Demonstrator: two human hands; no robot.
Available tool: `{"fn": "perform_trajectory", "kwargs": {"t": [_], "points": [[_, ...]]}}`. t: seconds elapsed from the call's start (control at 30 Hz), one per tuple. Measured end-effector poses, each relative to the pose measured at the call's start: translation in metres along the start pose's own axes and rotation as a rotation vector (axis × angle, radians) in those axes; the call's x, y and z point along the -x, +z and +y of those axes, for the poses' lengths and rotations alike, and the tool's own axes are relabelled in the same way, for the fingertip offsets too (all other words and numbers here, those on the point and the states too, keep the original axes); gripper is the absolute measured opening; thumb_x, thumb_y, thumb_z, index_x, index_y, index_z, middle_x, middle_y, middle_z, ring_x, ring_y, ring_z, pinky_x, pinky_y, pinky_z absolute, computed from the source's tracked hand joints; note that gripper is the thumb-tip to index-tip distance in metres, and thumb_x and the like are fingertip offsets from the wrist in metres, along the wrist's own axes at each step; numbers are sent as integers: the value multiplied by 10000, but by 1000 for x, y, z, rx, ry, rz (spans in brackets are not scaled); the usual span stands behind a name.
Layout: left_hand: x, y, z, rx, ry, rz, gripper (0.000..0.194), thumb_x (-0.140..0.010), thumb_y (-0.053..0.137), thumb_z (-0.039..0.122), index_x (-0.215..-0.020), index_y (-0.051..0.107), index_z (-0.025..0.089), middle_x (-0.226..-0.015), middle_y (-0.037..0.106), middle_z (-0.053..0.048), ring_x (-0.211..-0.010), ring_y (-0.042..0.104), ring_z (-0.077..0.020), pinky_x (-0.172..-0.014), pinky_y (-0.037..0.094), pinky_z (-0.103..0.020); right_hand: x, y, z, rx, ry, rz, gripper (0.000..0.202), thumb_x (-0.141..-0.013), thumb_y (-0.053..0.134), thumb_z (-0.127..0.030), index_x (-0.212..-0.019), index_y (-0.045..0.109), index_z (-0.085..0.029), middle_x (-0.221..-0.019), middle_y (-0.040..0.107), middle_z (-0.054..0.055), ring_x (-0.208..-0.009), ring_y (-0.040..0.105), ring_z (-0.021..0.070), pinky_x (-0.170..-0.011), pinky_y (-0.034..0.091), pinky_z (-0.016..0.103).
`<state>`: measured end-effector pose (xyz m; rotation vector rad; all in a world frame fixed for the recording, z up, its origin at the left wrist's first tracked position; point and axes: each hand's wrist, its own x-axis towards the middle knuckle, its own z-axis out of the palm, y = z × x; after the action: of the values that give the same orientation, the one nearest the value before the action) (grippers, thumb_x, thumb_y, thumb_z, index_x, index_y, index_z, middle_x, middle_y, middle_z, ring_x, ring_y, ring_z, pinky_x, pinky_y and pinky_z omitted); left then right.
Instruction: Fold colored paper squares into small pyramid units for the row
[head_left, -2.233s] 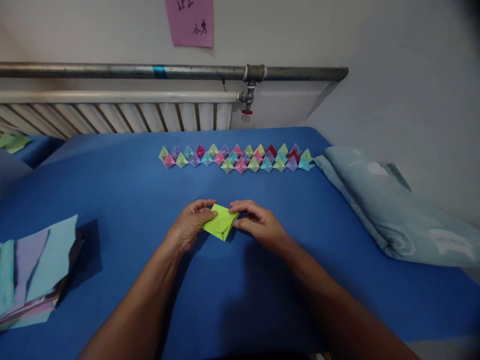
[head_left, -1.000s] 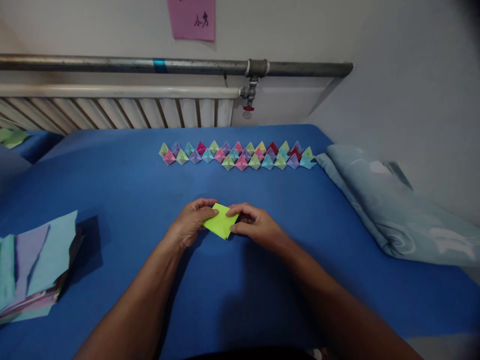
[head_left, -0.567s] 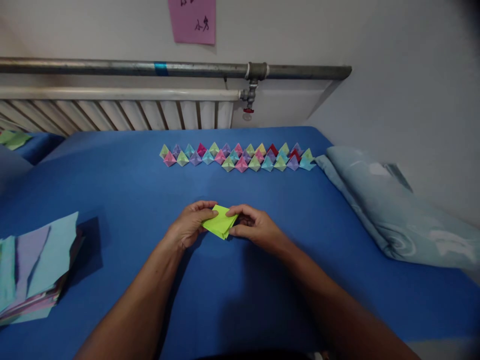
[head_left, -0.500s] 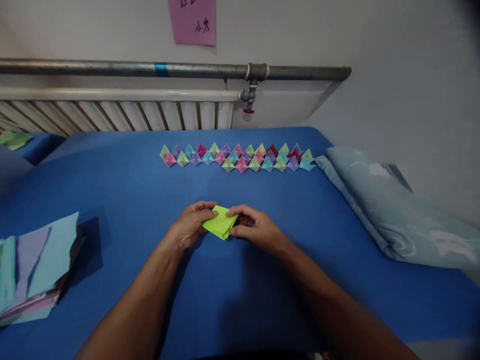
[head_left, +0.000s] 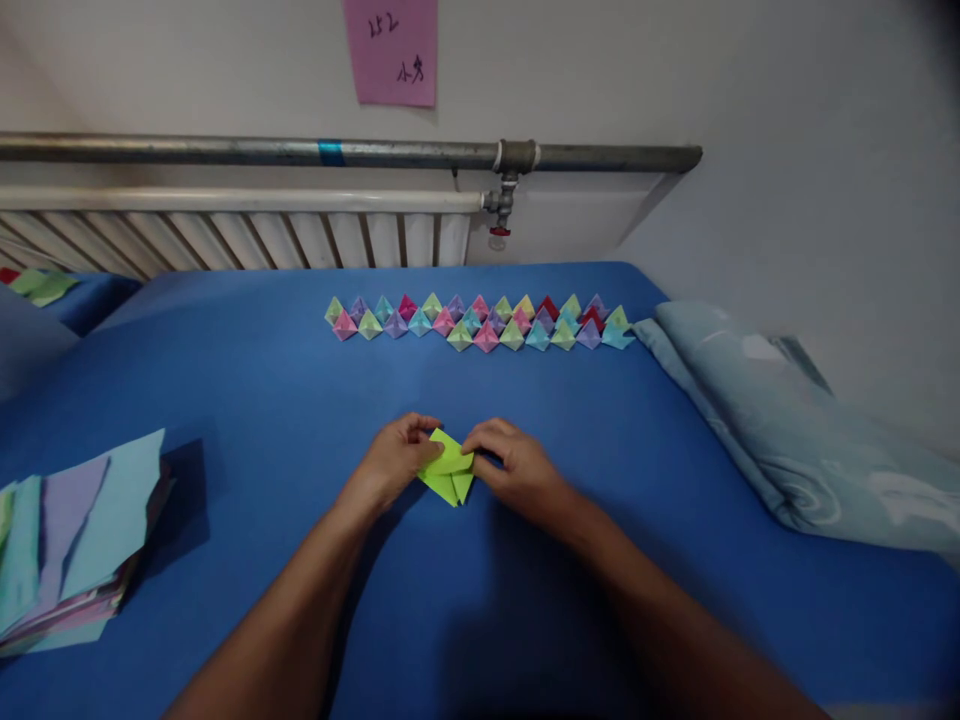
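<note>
A small folded square of yellow-green origami paper point(head_left: 452, 485) is held between both hands, low over the blue sheet point(head_left: 285, 390). My left hand point(head_left: 397, 457) grips its left corner, thumb on top. At the right corner, my right hand point(head_left: 517, 462) pinches an upper layer that is partly folded up, with more layers showing beneath. Beyond the hands, folded paper pieces point(head_left: 486, 335) in pink, green, blue, purple and red stand in rows.
On the left lies a stack of coloured paper sheets point(head_left: 112, 530). A folded pale blue blanket point(head_left: 750, 420) rests on the right. Behind the bed run a metal pipe point(head_left: 247, 152) and a white radiator point(head_left: 300, 240), with a pink note point(head_left: 394, 50) on the wall.
The right hand has lifted the paper's top layer at the right corner, so a fold and lower flaps now show. The view has tilted slightly upward.
</note>
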<state>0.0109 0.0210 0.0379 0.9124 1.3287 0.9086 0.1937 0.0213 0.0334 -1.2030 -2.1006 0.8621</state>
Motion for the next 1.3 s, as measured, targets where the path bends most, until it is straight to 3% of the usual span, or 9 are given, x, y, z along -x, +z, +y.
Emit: {"fn": "perform_trajectory", "kwargs": {"t": [0.17, 0.4, 0.53, 0.6, 0.7, 0.8, 0.87, 1.03, 1.3], "points": [[3, 0, -2, -470, 129, 91, 279, -661, 636, 73, -913, 678, 183, -626, 595, 18, -546, 516, -125, -543, 365, -242, 1, 2, 4, 237, -103, -143, 176, -816, 559, -99, -887, 688, -195, -914, 646, 49, -879, 564, 178, -842, 416, 338], [13, -8, -2, -996, 449, 126, 330, -742, 581, 95, -1048, 651, 198, -1027, 620, -83, -918, 580, -220, -823, 434, -342, 0, 1, 2, 368, -164, -184, 161, -870, 544, -134, -917, 695, -162, -916, 642, 72, -852, 546, 179, -815, 394, 323], [23, -21, -12, -978, 557, -115, 202, -813, 501, 93, -868, 658, 208, -856, 636, -46, -835, 585, -189, -774, 437, -314, 0, 3, 2, 374, -163, -161, 158, -883, 533, -147, -895, 687, -181, -880, 637, 54, -825, 535, 171, -793, 380, 313], [30, -27, -16, -971, 574, -146, 225, -835, 467, 96, -869, 658, 210, -859, 656, -46, -833, 597, -185, -793, 429, -330, 0, 3, 2, 374, -161, -157, 152, -884, 533, -150, -891, 681, -185, -866, 635, 49, -813, 530, 169, -784, 375, 311], [38, -32, -17, -1009, 598, -124, 207, -806, 519, 123, -928, 662, 210, -950, 673, -59, -905, 601, -212, -850, 404, -377, 0, 4, 2, 354, -140, -145, 142, -886, 533, -147, -887, 672, -175, -865, 633, 53, -820, 535, 172, -787, 380, 313], [40, -34, -16, -1043, 567, -112, 107, -807, 613, 269, -873, 661, 200, -896, 659, -54, -866, 588, -223, -822, 396, -385, 0, 4, 1, 319, -108, -119, 122, -883, 541, -149, -871, 659, -180, -886, 631, 53, -842, 544, 173, -799, 388, 316], [37, -34, -17, -1040, 543, -97, 153, -841, 601, 344, -822, 656, 202, -848, 644, -42, -828, 575, -208, -804, 395, -369, 0, 4, 0, 290, -83, -104, 97, -874, 556, -157, -848, 644, -188, -885, 628, 46, -850, 547, 171, -803, 391, 318], [31, -36, -21, -1033, 521, -47, 188, -902, 509, 290, -814, 655, 211, -849, 623, -33, -811, 552, -184, -807, 398, -345, -2, 4, -2, 237, -71, -82, 134, -881, 522, -154, -779, 599, -192, -832, 614, 38, -819, 546, 164, -795, 395, 319], [31, -33, -21, -1053, 483, 52, 156, -874, 538, 268, -803, 659, 199, -835, 589, -42, -814, 530, -200, -787, 409, -363, -2, 10, -3, 252, -31, -22, 140, -868, 523, -172, -732, 541, -199, -824, 604, 47, -816, 538, 182, -792, 407, 337]]}}
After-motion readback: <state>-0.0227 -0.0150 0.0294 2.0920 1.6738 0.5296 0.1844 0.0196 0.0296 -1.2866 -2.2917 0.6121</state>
